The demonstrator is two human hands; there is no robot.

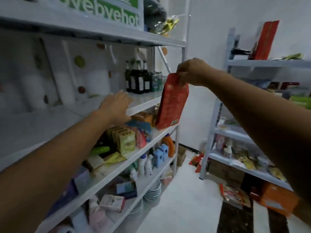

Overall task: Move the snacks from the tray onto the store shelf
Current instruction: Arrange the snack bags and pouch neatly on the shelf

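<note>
Red and crinkly, the snack bag hangs beside the shelf, pinched at its top by the right hand, seemingly light and floppy; the left hand is spread flat.

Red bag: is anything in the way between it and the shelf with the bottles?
Nothing visible blocks it. The red bag, pinched at its top by the right hand, hangs beside the shelf front. The bottles stand at the back, and the open left hand reaches over the edge farther left.
</note>
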